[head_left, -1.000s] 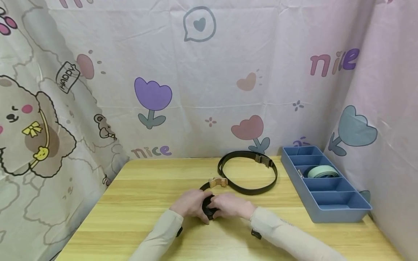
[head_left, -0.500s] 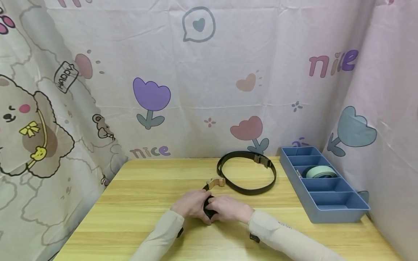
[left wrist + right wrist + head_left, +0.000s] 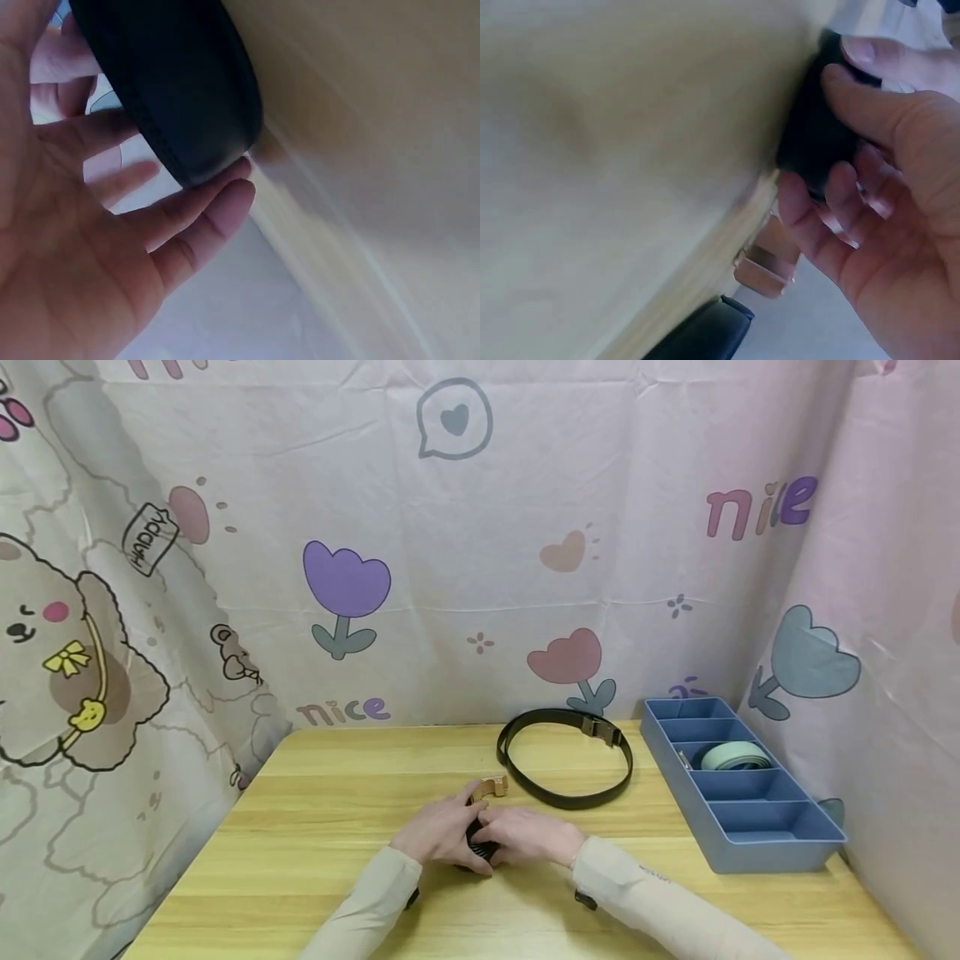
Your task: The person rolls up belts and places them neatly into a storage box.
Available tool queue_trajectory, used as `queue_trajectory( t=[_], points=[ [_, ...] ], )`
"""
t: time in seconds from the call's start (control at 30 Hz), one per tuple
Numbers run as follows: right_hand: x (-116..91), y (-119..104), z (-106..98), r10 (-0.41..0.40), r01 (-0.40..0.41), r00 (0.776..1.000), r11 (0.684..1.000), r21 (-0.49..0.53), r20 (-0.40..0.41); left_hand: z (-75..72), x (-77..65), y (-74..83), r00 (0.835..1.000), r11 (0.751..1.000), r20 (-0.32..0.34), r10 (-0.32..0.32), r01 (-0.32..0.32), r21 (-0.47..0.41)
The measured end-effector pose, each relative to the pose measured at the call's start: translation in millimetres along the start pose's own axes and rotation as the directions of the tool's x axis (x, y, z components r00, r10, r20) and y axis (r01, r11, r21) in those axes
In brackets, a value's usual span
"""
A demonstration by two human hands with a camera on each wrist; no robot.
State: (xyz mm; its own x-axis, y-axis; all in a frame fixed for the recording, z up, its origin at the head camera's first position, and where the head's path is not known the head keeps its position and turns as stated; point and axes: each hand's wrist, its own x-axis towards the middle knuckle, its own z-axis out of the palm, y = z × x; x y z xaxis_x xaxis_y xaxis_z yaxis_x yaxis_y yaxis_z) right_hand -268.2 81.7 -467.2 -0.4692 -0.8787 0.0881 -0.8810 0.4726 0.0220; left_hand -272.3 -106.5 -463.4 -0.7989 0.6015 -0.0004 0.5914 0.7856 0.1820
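The black belt (image 3: 482,850), smooth-faced with stitching along one edge, was wound into a compact coil, its layered edges turned upward and partly covered by fingers gripping it from nine and three o'clock. It was near the middle of the wooden tabletop (image 3: 360,760), at six o'clock from the head view's centre. Its curved, gold-toned buckle (image 3: 491,787) stuck out at twelve o'clock, outside the coil.

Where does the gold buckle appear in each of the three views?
Head: gold buckle, lower middle, beside the left hand.
Left wrist: not in the picture.
Right wrist: gold buckle, below and slightly right of centre, near the right hand.
Shared landmark: the coiled black belt, visible in all three.
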Motion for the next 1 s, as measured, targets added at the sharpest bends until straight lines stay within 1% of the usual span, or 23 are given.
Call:
queue_trajectory(
  t=[0.1, 0.17, 0.23, 0.37, 0.43, 0.53, 0.6, 0.67, 0.77, 0.87, 0.93, 1.0],
  points=[
    [0, -1, 3, -0.006, 0.005, 1.000, 0.999, -0.035, -0.030, -1.4, 0.7, 1.8, 1.000, 0.998, -0.002, -0.016, 0.016, -0.056],
    [0, -2, 3, -0.004, 0.002, 0.999, 0.999, -0.053, -0.038, -2.5, 1.1, 2.9, 1.000, 0.997, -0.006, -0.010, 0.009, -0.071],
    [0, -3, 3, -0.005, 0.003, 0.999, 0.998, -0.068, -0.039, -3.1, 2.0, 3.1, 1.000, 0.998, -0.007, 0.006, -0.006, -0.064],
    [0, -3, 1, -0.024, 0.020, 0.999, 0.996, -0.089, -0.045, -3.2, 3.8, 1.4, 0.999, 0.998, 0.013, 0.040, -0.040, -0.047],
    [0, -2, 1, -0.033, 0.027, 0.998, 0.995, -0.100, -0.059, -3.5, 5.1, -0.1, 0.998, 0.996, 0.021, 0.060, -0.059, -0.073],
    [0, -1, 3, -0.049, 0.040, 0.995, 0.993, -0.113, -0.083, -2.9, 7.3, -2.1, 0.996, 0.989, 0.013, 0.093, -0.091, -0.117],
    [-1, -1, 3, -0.052, 0.044, 0.995, 0.995, -0.094, -0.088, -2.0, 8.3, -2.8, 0.994, 0.986, 0.007, 0.110, -0.108, -0.126],
    [-2, 1, 2, -0.051, 0.046, 0.995, 0.997, -0.057, -0.090, -1.3, 8.4, -2.8, 0.993, 0.987, 0.010, 0.117, -0.116, -0.114],
    [-6, 5, -2, -0.011, 0.016, 0.995, 0.999, 0.041, -0.101, -0.4, 7.8, -2.0, 0.993, 0.990, 0.021, 0.113, -0.111, -0.086],
    [-9, 12, -5, 0.066, -0.049, 0.988, 0.991, 0.126, -0.142, -0.6, 6.6, -0.3, 0.996, 0.994, 0.021, 0.090, -0.089, -0.070],
    [-10, 16, -5, 0.140, -0.111, 0.971, 0.981, 0.157, -0.193, -1.2, 6.2, 1.5, 0.998, 0.996, 0.020, 0.065, -0.063, -0.067],
    [-11, 19, -4, 0.220, -0.177, 0.947, 0.966, 0.189, -0.233, -1.8, 6.2, 2.9, 0.999, 0.997, 0.016, 0.048, -0.047, -0.064]
  ],
)
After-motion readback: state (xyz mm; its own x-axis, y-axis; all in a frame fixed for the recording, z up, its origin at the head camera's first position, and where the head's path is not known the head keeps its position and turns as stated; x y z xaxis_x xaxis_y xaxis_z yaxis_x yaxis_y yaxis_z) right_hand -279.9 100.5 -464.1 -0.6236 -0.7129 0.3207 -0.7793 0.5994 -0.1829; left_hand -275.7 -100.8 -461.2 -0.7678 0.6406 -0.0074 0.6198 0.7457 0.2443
